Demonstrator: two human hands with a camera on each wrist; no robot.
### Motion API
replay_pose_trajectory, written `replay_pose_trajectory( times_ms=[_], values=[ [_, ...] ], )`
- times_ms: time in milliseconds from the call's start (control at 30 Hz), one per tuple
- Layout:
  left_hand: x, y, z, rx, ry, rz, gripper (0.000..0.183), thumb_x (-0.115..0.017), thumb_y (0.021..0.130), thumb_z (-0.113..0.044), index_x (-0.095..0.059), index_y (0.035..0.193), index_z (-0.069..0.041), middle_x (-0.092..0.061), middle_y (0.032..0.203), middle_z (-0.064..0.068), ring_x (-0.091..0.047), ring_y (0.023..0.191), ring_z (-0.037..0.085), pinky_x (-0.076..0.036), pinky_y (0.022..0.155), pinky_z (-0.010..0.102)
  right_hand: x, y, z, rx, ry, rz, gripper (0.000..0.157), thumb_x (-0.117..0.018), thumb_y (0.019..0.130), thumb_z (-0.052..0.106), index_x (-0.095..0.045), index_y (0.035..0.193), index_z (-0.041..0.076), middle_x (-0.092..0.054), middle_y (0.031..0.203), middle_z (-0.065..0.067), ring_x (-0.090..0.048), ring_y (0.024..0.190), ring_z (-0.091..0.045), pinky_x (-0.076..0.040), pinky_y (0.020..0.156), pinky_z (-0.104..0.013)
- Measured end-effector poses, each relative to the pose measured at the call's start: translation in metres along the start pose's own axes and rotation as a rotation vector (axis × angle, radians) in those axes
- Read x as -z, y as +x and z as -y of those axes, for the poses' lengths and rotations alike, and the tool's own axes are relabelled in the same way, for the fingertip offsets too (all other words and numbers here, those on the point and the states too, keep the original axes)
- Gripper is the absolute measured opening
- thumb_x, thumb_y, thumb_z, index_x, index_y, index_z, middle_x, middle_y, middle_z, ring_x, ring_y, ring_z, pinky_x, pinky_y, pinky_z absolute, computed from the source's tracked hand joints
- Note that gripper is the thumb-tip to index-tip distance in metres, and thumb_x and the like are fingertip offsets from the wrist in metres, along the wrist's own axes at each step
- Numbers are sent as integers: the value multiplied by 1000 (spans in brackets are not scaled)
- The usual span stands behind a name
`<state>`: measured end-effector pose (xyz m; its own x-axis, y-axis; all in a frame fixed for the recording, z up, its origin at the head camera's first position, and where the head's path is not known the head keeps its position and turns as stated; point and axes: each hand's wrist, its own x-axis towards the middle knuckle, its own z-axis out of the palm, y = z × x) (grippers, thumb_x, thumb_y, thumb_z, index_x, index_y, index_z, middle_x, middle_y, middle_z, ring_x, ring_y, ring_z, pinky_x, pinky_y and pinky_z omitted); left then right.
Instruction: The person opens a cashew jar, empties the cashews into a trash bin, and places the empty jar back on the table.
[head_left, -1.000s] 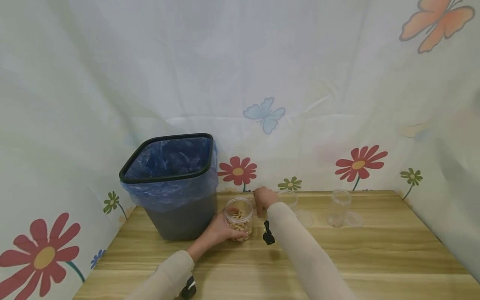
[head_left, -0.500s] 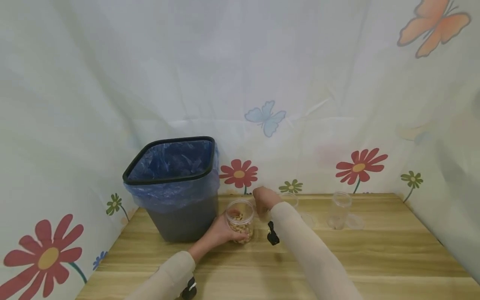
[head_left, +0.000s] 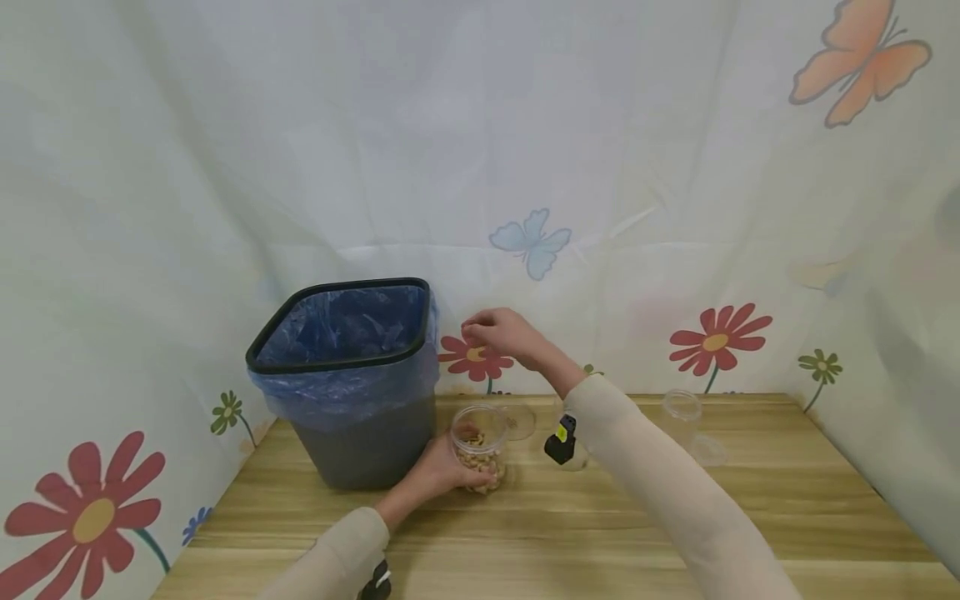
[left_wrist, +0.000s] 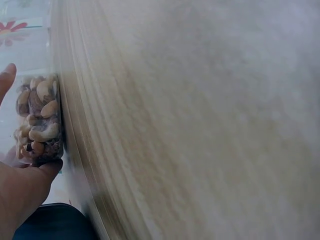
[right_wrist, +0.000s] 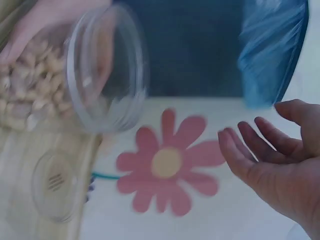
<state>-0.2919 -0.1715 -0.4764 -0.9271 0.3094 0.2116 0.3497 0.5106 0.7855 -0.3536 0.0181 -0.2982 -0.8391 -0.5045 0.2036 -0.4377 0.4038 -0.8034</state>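
Observation:
A clear round jar [head_left: 477, 414] stands on the table with its top uncovered and mixed nuts [head_left: 480, 461] inside, cashews among them. My left hand [head_left: 441, 468] grips it low on its side, thumb across the front. In the left wrist view, the nuts [left_wrist: 42, 117] show through the wall above the thumb of the left hand [left_wrist: 22, 190]. My right hand [head_left: 512, 336] is raised above and behind the jar. In the right wrist view, the right hand [right_wrist: 275, 155] has loosely bent fingers with nothing between them. A clear disc-like lid [head_left: 519, 422] lies behind the jar.
A grey bin [head_left: 375, 442] with a blue liner [head_left: 345, 392] stands just left of the left hand. Another clear jar [head_left: 681, 412] is at the right, a clear lid [head_left: 708, 450] beside it. A patterned curtain [head_left: 600, 167] hangs behind the table.
My right hand has lifted from beside the jar up in front of the curtain, and the lid behind the jar now shows. The left hand keeps its grip on the jar.

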Motion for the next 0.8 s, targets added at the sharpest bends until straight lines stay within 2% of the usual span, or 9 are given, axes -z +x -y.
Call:
replay_pose_trajectory(
  times_ms=[133, 367, 500, 567, 800],
  values=[
    [0, -1, 0, 16, 37, -4, 87, -99, 63, -29, -56, 132, 1, -67, 123, 14, -66, 105, 24, -55, 84, 36, 1, 0, 25, 8, 96, 61, 40, -54, 107, 29, -63, 136, 4, -66, 133, -13, -63, 123, -32, -47, 106, -45],
    [0, 0, 0, 37, 52, 7, 86, -98, 64, -30, -55, 132, 0, -68, 119, 12, -66, 97, 20, -55, 77, 31, -1, 12, 54, -59, 198, 139, 47, -54, 106, 35, -58, 140, 2, -62, 138, -16, -60, 127, -35, -50, 103, -43],
    [2, 1, -1, 34, 45, 12, 85, -98, 64, -31, -56, 131, -1, -68, 117, 11, -66, 96, 19, -55, 77, 32, -4, 19, 61, -99, 159, 151, 52, -56, 105, 41, -58, 142, 3, -61, 139, -14, -61, 127, -33, -48, 106, -44],
    [2, 1, -1, 36, 38, 14, 84, -98, 64, -31, -56, 130, -1, -67, 117, 11, -66, 97, 19, -55, 78, 33, -6, 22, 62, -126, 176, 160, 54, -57, 104, 42, -57, 142, 4, -60, 141, -15, -60, 127, -33, -47, 107, -44],
    [1, -1, -1, 10, 40, 12, 84, -98, 64, -31, -56, 130, -1, -67, 119, 11, -65, 100, 20, -55, 82, 35, -12, 32, 58, -218, 363, 179, 50, -64, 102, 31, -56, 141, 0, -55, 146, -16, -57, 131, -35, -49, 103, -44]
  ],
)
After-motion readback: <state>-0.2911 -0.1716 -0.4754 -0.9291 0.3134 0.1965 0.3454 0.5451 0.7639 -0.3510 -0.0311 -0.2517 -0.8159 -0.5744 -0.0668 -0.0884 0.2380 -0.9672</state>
